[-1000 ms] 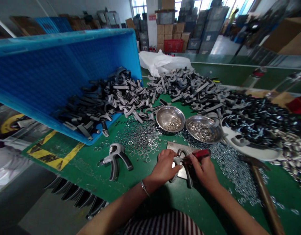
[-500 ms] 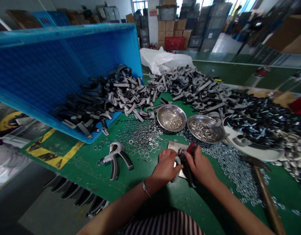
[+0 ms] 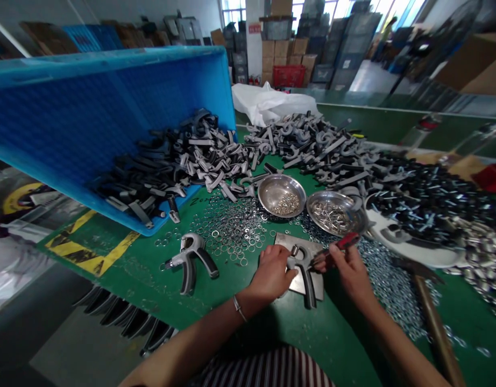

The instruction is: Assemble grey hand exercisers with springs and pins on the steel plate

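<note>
My left hand (image 3: 273, 273) is closed on a grey hand grip strengthener (image 3: 306, 279) with dark padding, pressing it onto a flat metal plate (image 3: 318, 290). A coil spring (image 3: 295, 251) shows at its top; part of it is hidden by my fingers. In my right hand (image 3: 351, 271) is a red-handled tool (image 3: 347, 241), pliers by its look, its dark end pointing left beside the grip's head. Another hand grip (image 3: 197, 248), with its spring and a knob-like end, lies on the green table (image 3: 227, 290) to the left.
A tilted blue crate (image 3: 228, 86) spills grey handles (image 3: 215, 156). Loose metal rings (image 3: 235, 231) lie before two steel bowls (image 3: 268, 201) (image 3: 365, 223) of small metal parts. To the right are nuts (image 3: 397, 290), a hammer (image 3: 431, 317) and black knobs with screws (image 3: 437, 188).
My right hand has moved right, away from the grip's spring, with the red-handled tool now tilted outward. The grip on the plate has turned and shows more plainly. My left hand stays on it.
</note>
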A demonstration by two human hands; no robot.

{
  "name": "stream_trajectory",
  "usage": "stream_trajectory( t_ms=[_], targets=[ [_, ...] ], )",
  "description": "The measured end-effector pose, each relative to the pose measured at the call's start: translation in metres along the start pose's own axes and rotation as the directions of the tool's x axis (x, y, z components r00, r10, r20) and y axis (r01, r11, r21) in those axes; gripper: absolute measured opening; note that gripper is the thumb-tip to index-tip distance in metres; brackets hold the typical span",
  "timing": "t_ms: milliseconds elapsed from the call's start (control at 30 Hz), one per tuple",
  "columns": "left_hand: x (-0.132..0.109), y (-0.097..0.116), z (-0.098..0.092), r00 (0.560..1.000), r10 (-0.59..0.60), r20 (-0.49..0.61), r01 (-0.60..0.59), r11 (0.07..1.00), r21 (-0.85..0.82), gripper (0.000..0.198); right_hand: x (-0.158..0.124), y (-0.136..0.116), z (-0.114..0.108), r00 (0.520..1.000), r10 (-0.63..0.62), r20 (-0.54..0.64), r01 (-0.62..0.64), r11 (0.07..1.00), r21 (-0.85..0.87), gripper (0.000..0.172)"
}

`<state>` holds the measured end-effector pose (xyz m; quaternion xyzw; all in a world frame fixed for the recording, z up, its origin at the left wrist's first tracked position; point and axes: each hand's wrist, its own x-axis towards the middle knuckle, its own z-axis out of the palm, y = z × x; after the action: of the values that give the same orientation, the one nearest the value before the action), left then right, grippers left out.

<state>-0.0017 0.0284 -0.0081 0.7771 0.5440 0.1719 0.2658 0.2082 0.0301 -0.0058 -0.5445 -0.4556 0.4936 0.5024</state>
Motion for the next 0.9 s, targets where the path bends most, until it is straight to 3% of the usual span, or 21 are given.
stream_trajectory(
  t_ms=[200, 433, 500, 633, 700, 900],
  targets=[
    [0.000, 0.002, 0.000, 1.000, -0.017, 0.006, 0.017, 1.000, -0.026, 0.034, -0.020, 0.015, 0.017, 0.989, -0.136, -0.063, 0.118, 0.967, -0.224, 0.027],
    [0.000, 0.003, -0.001, 1.000, -0.016, 0.009, 0.016, 1.000, -0.011, 0.036, -0.020, 0.020, 0.023, 0.982, -0.170, -0.077, 0.137, 0.937, -0.321, 0.030],
    [0.000, 0.003, -0.002, 1.000, -0.011, 0.010, 0.011, 1.000, -0.008, 0.036, -0.021, 0.015, 0.025, 0.976, -0.215, -0.025, 0.178, 0.863, -0.472, 0.030],
    [0.001, 0.003, -0.003, 0.999, -0.007, 0.039, 0.008, 1.000, -0.004, 0.030, -0.013, -0.004, 0.034, 0.939, -0.209, 0.273, 0.344, 0.589, -0.731, 0.026],
    [0.001, 0.004, -0.003, 0.999, -0.012, 0.036, 0.012, 1.000, 0.006, 0.031, -0.004, -0.010, 0.038, 0.923, -0.166, 0.347, 0.376, 0.582, -0.721, 0.023],
    [0.004, 0.008, -0.004, 0.999, -0.019, 0.029, 0.017, 0.999, 0.046, 0.024, 0.002, -0.002, 0.042, 0.924, -0.231, 0.305, 0.381, 0.629, -0.678, 0.024]
  ],
)
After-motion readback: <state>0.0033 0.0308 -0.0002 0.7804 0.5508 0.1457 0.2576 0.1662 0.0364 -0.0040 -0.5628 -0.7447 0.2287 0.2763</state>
